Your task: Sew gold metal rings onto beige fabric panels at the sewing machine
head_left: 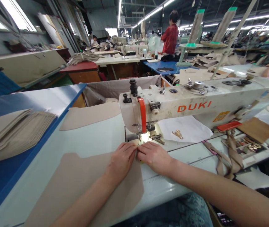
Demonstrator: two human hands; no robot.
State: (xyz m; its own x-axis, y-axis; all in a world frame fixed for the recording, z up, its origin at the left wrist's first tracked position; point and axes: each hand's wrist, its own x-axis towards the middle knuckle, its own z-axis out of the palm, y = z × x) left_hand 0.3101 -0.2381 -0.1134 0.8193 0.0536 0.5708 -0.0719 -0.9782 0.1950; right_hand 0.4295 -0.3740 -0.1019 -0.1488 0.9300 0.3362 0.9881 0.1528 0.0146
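A beige fabric piece point(84, 179) lies flat on the pale sewing table, with its upper right edge at the needle area of a white sewing machine point(165, 105). My left hand point(122, 159) rests on that edge, fingers bent and pressed together on the fabric. Close against it, my right hand point(154, 157) has its fingers closed at the same edge, just in front of the lit presser foot point(144, 137). The fingertips of both hands meet, and what lies between them is mostly hidden. Behind the left hand lies another beige piece point(92, 116).
Stacked beige pieces point(18, 132) sit on a blue surface at left. Gold metal rings point(177, 134) lie on white cloth point(196, 127) under the machine arm. Fabric strips point(230, 157) hang beside a parts tray point(250, 146) at right. A person in red point(169, 37) stands farther back.
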